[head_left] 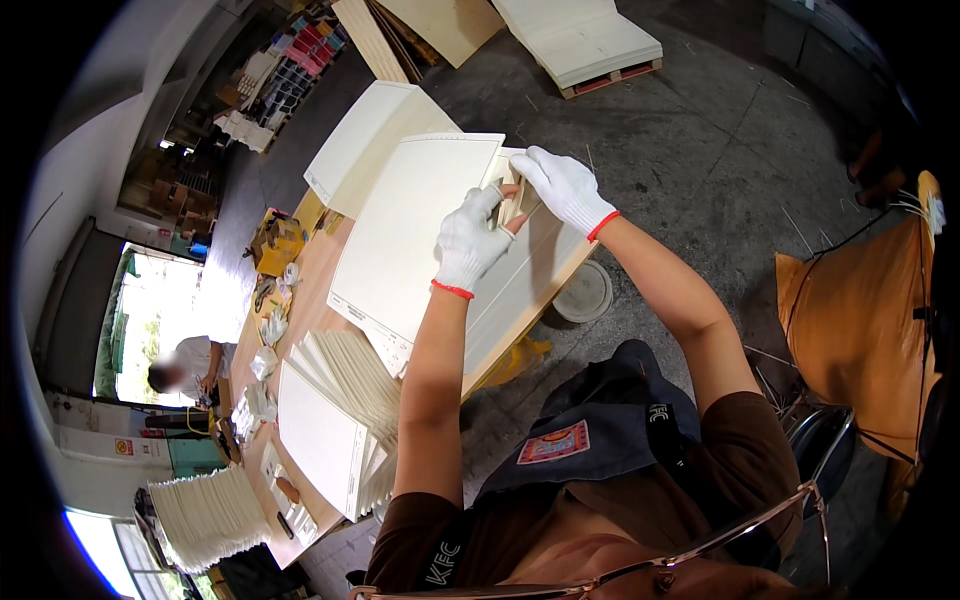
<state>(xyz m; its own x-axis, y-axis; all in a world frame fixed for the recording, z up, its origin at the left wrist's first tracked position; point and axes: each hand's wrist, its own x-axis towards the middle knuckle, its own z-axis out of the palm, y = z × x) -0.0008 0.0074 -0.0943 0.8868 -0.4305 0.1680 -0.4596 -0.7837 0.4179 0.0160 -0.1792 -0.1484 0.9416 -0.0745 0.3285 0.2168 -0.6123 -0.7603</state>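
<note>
- Head view, far left: a co-worker [192, 362] sits beyond the table, and a tall stack of sheets [208, 512] rises beside its end; a knock there could, I judge, topple it.
- Next, a fanned pile of sheets [325, 405] lies on the table [318, 287], its layers spread unevenly. A sweep of the left forearm, which passes just beside it, might drag the loose layers askew.
- Mid-table, a large white sheet [405, 225] lies left of the hands; its broad edge could crease if an elbow or wrist leaned on it.
- The left hand [470, 240], gloved with thumb and forefinger tips bare, appears to hold a pale piece [511, 205] narrowly between those tips. The piece sits between the two hands, above the sheets; uneven finger pressure could bend it or let it slip.
- The right hand [562, 190], gloved, has its fingers at the piece's upper end; I cannot tell how firmly they close.
- Right of the hands, the table edge is near, so anything slipping that way could drop toward the bucket [583, 292] or the dark floor [690, 170]. Elbow room is widest on this side, before the orange sack [850, 315].
</note>
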